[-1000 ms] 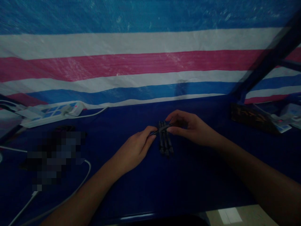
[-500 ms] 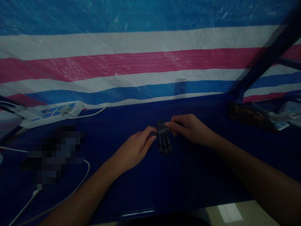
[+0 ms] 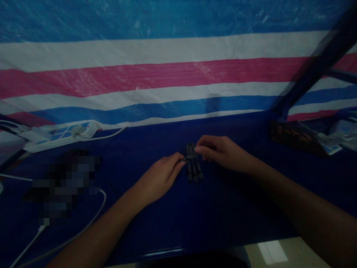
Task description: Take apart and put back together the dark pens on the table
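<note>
Several dark pens lie side by side on the blue table, pointing away from me. A thin dark pen-like stick is held crosswise above them. My left hand pinches its left end between thumb and fingertips. At its right end, the thumb and forefinger of my right hand are pressed together on it. The room is dim, and the stick's exact shape is hard to make out.
A white power strip with plugs and cables is at the back left. Nearer lies a blurred-out dark object with a white cable. A dark patterned box and more plugs stand at the right, before a striped sheet.
My right fingertips have shifted slightly left along the stick, and my left hand has dropped a little. The pens look almost unmoved.
</note>
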Tool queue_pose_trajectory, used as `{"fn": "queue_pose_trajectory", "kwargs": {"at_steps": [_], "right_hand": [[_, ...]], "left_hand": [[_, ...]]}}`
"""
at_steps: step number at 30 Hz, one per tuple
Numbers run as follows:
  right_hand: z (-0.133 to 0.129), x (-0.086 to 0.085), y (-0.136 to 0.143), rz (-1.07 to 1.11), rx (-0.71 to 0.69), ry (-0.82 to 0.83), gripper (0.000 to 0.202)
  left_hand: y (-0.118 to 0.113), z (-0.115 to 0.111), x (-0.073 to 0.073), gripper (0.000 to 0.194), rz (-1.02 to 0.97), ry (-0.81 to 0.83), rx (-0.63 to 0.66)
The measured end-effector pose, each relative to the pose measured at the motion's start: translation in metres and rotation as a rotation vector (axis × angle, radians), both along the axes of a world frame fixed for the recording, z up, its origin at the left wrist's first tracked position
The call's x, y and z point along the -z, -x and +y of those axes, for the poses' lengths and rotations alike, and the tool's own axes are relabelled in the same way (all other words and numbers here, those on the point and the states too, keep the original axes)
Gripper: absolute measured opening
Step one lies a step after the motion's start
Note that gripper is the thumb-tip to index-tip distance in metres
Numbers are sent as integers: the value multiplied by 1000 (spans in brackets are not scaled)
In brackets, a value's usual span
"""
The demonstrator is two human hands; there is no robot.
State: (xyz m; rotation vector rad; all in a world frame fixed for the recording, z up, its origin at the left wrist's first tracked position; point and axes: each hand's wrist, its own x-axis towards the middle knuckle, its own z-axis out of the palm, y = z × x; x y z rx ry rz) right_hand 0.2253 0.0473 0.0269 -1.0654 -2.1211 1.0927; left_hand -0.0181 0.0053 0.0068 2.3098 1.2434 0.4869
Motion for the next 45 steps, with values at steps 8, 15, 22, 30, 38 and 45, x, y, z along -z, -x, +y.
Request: {"fn": "queue_pose_trajectory", "kwargs": {"at_steps": [8, 15, 22, 30, 38, 45], "right_hand": [[-1, -1, 1, -85, 29, -45, 47], [1, -3, -4, -16, -149, -44, 34], [-4, 2, 3, 133, -87, 156, 49], [-2, 5, 8, 279, 181, 189, 45], [1, 11, 8, 297, 160, 232, 38], [-4, 9, 11, 332, 89, 264, 39]], "left_hand": [[-2, -2, -2, 22, -42, -39, 0], [3, 0, 0, 24, -79, -11, 6], [3, 0, 3, 30, 24, -247, -12], [-5, -18, -4, 51, -153, -42, 117], [-7, -24, -12, 32, -84, -67, 396], [-9, -23, -16, 34, -156, -10, 432]]}}
